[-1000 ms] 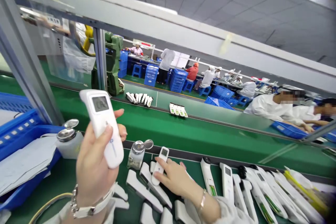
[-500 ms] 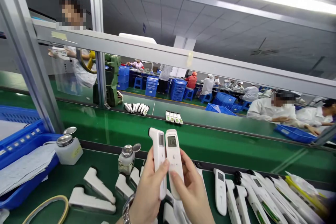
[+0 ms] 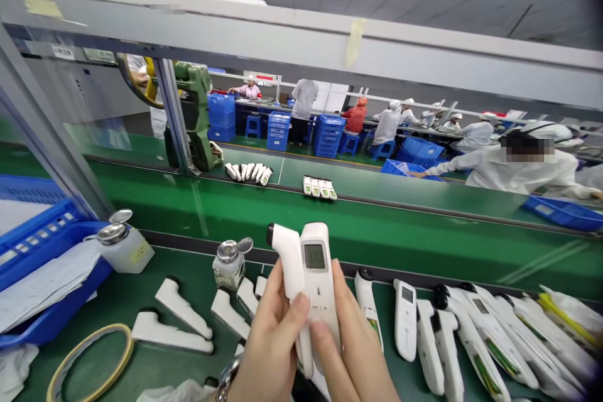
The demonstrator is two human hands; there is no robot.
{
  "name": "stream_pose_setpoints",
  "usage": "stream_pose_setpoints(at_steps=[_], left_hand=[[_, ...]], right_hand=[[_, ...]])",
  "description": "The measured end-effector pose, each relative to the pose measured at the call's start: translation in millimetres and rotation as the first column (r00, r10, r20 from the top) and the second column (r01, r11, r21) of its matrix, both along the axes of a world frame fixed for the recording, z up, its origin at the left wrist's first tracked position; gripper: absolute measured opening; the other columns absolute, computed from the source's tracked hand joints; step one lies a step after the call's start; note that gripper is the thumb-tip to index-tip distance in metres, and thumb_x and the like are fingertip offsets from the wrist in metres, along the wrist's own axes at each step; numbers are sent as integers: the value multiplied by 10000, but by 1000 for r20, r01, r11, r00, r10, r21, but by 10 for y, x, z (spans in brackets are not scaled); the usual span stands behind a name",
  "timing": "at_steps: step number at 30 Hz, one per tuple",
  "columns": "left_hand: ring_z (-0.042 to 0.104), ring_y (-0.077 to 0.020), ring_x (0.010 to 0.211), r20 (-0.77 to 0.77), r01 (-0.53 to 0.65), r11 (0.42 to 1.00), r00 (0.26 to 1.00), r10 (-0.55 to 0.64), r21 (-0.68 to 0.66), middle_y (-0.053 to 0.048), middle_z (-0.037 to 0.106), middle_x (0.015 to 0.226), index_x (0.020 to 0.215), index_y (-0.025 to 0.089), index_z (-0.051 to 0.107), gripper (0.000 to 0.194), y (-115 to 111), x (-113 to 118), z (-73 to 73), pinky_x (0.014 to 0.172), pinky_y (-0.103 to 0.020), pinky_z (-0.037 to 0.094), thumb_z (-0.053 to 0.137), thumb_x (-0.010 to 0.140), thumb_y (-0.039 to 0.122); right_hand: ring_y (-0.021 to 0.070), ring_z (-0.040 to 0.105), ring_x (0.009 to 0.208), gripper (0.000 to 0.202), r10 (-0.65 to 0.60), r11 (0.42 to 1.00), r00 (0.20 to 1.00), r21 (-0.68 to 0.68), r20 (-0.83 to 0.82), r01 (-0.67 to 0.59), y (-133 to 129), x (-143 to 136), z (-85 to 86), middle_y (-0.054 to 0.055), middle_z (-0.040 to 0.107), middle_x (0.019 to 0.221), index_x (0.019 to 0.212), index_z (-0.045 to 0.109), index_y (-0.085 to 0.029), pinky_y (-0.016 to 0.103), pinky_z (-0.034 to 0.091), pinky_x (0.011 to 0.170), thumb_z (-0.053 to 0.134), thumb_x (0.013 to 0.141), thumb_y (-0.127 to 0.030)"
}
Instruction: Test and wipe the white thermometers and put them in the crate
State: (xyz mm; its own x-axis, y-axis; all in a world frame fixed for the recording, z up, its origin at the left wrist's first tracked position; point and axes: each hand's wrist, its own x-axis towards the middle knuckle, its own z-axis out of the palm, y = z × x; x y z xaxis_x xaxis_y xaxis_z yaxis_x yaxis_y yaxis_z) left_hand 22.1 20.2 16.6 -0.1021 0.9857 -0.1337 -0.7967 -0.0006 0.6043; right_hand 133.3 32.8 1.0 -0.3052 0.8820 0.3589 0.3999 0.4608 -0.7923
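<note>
Two white infrared thermometers are held up side by side above the green bench. My left hand is closed on the left thermometer, which is turned sideways with its black nose to the left. My right hand grips the right thermometer, whose grey display and buttons face me. Both thumbs press near the lower fronts, and the two bodies touch or overlap. Around my wrists lie more thermometers: several on the left, such as one on its side, and a row on the right, including one display-up.
A tape roll and blue tray with papers lie left. Two metal-lidded bottles stand along the bench's back. A metal frame bar crosses ahead. Beyond it, thermometers sit on the green conveyor, and a co-worker reaches leftward.
My view has tipped downward. The left thermometer has turned more side-on and closer to the right one. The right display no longer shows its large characters. A co-worker's arm now stretches left.
</note>
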Motion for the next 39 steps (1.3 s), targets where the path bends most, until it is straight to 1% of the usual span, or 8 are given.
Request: stream_pose_setpoints(at_steps=[7,14,17,20,27,32,36,39], left_hand=[[394,-218,1275,-48,1,1000,999,0,18,-2,491,1353,1310,346,417,548,11,-74,-27,1032,-289,354,614,809,247],[391,-273,1271,65,53,996,997,-49,-74,-22,476,1366,1305,314,450,484,-21,-93,10,1034,-368,363,544,837,391],[427,-321,1234,100,108,993,990,-102,-54,-65,507,1333,1329,292,427,505,-25,-117,51,986,-442,406,539,842,367],[457,-338,1203,94,125,991,988,-121,-48,-86,526,1309,1355,295,388,537,-27,-128,82,920,-451,455,539,843,357],[500,-376,1148,18,139,984,990,-138,-113,-116,586,1227,1355,298,392,631,-24,-140,97,799,-456,507,616,775,406],[504,-342,1151,-6,106,986,994,-108,-129,-87,556,1274,1283,297,488,554,-17,-155,74,806,-390,501,626,763,425],[507,-277,1163,-62,77,997,995,-79,-21,-70,549,1289,1272,278,490,494,8,-150,65,862,-322,474,617,796,307],[529,-261,1141,-73,91,995,993,-87,45,-93,569,1259,1267,230,475,524,45,-138,55,884,-311,462,642,772,191]], right_hand=[[338,240,1354,659,147,989,987,-14,60,-146,28,24,-173,-43,232,1505,1435,161,-344,493,323,1070,510,876,-365],[248,133,1393,512,163,942,987,-300,12,-152,-38,148,219,-102,209,1504,1404,231,-395,477,154,1127,416,927,-380],[246,310,1343,510,131,912,989,-384,-65,-146,-40,140,262,-79,238,1506,1389,262,-423,408,370,1048,446,914,-410],[225,559,1126,565,155,873,962,-424,-224,-240,-4,114,213,-3,317,1483,1404,228,-416,295,546,789,479,898,-416],[240,572,1095,570,153,872,916,-384,-371,-302,34,89,205,38,388,1437,1390,298,-386,291,548,736,540,875,-346],[247,588,1061,595,124,869,919,-405,-375,-283,28,95,162,60,380,1439,1387,312,-373,298,555,707,571,852,-369],[261,553,1117,716,-32,916,914,-378,-406,-135,53,56,121,73,464,1381,1388,334,-311,352,514,857,680,762,-345],[262,587,1078,688,-149,897,857,-432,-493,-92,102,19,152,68,613,1223,1332,418,-273,368,501,890,719,717,-340]])
